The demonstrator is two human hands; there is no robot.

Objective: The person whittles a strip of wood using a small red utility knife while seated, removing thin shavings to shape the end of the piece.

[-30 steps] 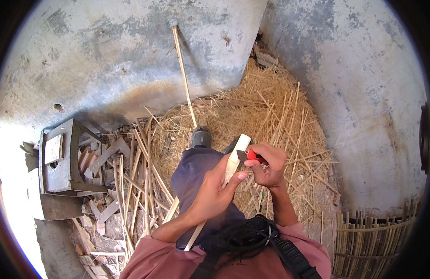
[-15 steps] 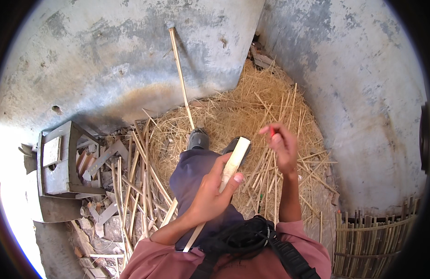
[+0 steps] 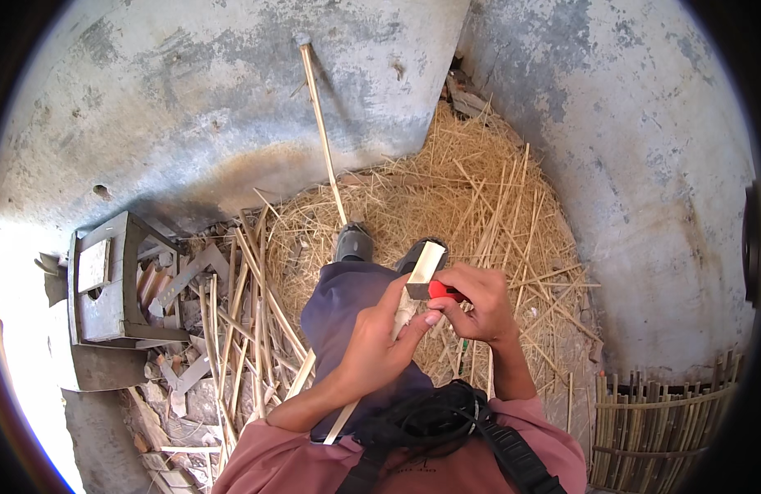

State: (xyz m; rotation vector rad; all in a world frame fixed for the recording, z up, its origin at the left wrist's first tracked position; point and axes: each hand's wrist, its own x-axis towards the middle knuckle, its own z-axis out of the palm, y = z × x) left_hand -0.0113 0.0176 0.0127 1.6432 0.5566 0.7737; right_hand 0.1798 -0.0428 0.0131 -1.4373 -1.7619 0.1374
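My left hand (image 3: pixel 374 344) is closed around a pale split bamboo strip (image 3: pixel 428 260), whose cut end points up and away from me. The strip's lower part runs down past my wrist toward my lap. In my right hand (image 3: pixel 484 303), the fingers are wrapped round a small knife (image 3: pixel 437 289) with a red handle. Its dark flat blade lies across the strip just above my left fingers. My two thumbs are close together at the strip. Part of the knife's handle is hidden in my right fingers.
Straw-like shavings and thin strips (image 3: pixel 413 188) cover the floor. A long stick (image 3: pixel 321 123) leans against the wall near my boot (image 3: pixel 352 244). Left are a wooden stool (image 3: pixel 109 321) lying on its side and piled bamboo lengths (image 3: pixel 257 329). A slatted bamboo fence (image 3: pixel 656 432) stands lower right.
My right hand has come left and down to the strip with the red-handled knife, and the blade now lies across it. My left hand keeps its hold on the strip.
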